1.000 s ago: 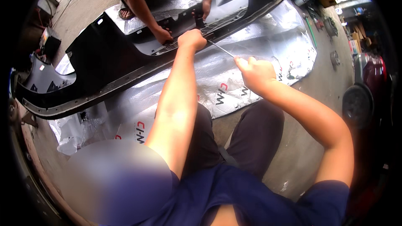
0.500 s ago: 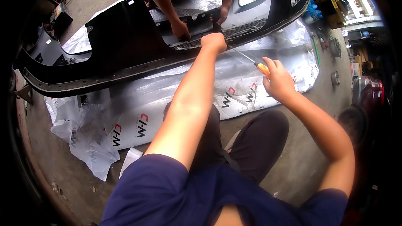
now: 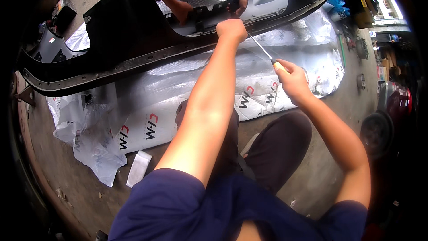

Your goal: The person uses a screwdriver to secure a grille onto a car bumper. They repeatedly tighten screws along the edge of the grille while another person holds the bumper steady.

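Observation:
A large black car bumper (image 3: 129, 31) lies across the far side with its inner face partly showing. My left hand (image 3: 232, 30) is closed at its near edge, fingers curled over the rim; the fingertips are hidden. In my right hand (image 3: 293, 80) is a screwdriver (image 3: 278, 65) with a yellow-orange handle. Its metal shaft slants up and left to the bumper edge beside my left hand, and the tip is hard to make out. Beyond, another person's two hands (image 3: 182, 11) hold a black plastic strip (image 3: 209, 14) within the bumper opening.
Silver-white printed foil sheeting (image 3: 169, 127) is spread on the concrete floor under the bumper. A white block (image 3: 139, 168) lies by its near edge. Boxes and a blue plastic bag (image 3: 339, 6) stand far right, with a dark wheel (image 3: 376, 131) below.
The view has shifted, so the bumper sits higher. My right hand with the screwdriver has come nearer my left. The other person's left-side hand has lifted from the mesh to the black strip.

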A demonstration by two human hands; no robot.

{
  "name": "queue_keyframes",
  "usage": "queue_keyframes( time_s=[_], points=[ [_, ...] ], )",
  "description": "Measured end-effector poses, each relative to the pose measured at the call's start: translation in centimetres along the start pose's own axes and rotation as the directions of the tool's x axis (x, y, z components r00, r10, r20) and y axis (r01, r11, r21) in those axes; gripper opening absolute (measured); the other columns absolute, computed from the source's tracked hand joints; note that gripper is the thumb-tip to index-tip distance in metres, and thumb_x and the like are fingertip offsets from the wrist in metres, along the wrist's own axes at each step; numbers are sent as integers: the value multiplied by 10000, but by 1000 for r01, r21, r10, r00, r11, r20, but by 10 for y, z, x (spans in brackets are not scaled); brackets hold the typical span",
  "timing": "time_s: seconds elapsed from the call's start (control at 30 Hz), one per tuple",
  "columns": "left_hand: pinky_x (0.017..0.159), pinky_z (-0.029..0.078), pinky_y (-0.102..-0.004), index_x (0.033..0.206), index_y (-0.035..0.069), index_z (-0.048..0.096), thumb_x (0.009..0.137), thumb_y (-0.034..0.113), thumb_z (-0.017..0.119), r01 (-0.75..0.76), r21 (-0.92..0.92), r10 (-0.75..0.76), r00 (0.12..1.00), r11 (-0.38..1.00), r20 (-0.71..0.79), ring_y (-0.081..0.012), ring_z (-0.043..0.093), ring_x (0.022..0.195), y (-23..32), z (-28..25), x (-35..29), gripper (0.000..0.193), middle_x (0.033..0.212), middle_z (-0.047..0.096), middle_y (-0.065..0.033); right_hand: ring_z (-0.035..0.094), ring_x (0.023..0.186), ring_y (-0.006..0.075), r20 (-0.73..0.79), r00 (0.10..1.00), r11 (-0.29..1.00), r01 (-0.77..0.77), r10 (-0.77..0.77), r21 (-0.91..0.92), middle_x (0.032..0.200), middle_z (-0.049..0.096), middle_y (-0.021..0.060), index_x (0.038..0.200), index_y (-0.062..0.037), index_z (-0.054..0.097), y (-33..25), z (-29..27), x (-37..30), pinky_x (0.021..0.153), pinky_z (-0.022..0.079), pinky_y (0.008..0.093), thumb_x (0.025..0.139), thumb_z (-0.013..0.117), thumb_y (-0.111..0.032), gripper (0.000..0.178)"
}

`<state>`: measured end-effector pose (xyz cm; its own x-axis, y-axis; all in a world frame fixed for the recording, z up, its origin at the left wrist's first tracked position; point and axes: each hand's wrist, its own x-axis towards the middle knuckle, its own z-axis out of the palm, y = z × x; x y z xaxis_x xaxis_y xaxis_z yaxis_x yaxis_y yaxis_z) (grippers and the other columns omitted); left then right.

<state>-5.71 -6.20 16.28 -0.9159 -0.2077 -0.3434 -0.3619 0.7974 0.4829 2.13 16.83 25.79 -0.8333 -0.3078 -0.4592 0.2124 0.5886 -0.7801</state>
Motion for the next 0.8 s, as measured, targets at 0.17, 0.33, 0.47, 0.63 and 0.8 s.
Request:
queue_keyframes(
  time_s=[0.17,0.33,0.47,0.63,0.8],
  points=[
    [920,536,-399,1162,136,716,876,389,668,-39,-7,39,998,999,54,-268,669,1137,-3,-1,7,384,1190,717,-88,377,462,45,228,865,650,-489,446,582,824,572,53,1073,-71,543,-46,-37,8,366,261,196,975,536,-277,228],
    [924,529,-383,1146,128,727,863,310,644,6,-7,-5,997,1000,78,-259,672,1138,-1,2,4,346,1187,719,-87,499,603,65,-16,963,962,-269,270,50,876,601,55,1156,-48,606,-76,-35,-20,463,398,253,874,713,-321,407],
    [907,529,-358,1124,102,742,852,233,627,-1,-14,2,999,1000,53,-245,687,1120,1,0,3,323,1154,735,-93,595,620,190,368,737,-198,312,-567,-929,778,559,45,1267,-76,606,-40,-39,-19,541,444,322,883,622,-127,388],
    [907,538,-385,1113,119,742,839,247,622,-11,24,10,999,1000,36,-274,686,1106,3,3,-1,326,1154,730,-103,531,541,137,586,532,-502,312,-611,-807,726,500,5,1240,-119,675,-16,-35,-10,483,390,319,824,610,-126,421],
    [907,543,-391,1106,111,749,830,203,602,-13,-7,13,999,1000,41,-282,687,1106,3,6,-4,326,1155,728,-116,521,507,178,450,656,-251,380,-606,-891,698,495,14,1244,-118,685,-11,-24,-7,462,395,305,796,645,-123,450]
  ],
)
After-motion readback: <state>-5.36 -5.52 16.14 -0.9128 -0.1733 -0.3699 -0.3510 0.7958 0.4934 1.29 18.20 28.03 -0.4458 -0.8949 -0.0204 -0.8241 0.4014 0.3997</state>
